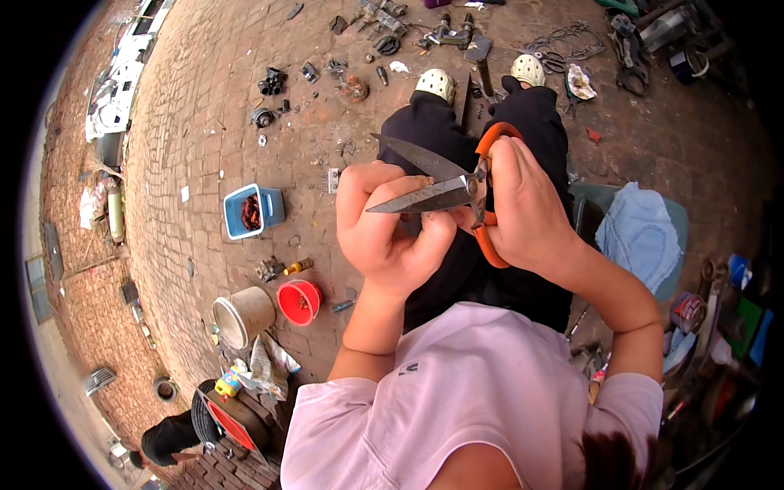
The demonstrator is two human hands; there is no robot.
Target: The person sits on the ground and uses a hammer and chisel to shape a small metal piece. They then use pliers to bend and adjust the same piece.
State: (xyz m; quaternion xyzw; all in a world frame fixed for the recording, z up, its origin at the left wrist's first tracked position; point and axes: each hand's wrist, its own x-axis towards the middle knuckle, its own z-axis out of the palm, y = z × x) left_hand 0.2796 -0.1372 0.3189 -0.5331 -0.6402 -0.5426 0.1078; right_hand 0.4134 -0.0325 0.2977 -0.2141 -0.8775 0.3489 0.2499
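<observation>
My right hand (527, 208) is closed around the orange handles of a pair of scissors (433, 196). The scissors point left, their two dark, worn metal blades spread apart. Beside the blades my left hand (380, 233) is closed, its fingers curled and the thumb pressed toward them under the lower blade. A small brownish bit shows between the blades near the left fingers. It is too small to name, and the blades partly hide what the left fingertips hold. Both hands are raised above my lap, over my dark trousers (445, 282).
On the brick floor to the left stand a blue tub (233, 233), a pale bucket (253, 314) and a red bucket (286, 314). Dark metal parts (273, 80) lie scattered ahead near my pale clogs (435, 84). Light blue cloth (637, 233) drapes a seat at right, beside clutter.
</observation>
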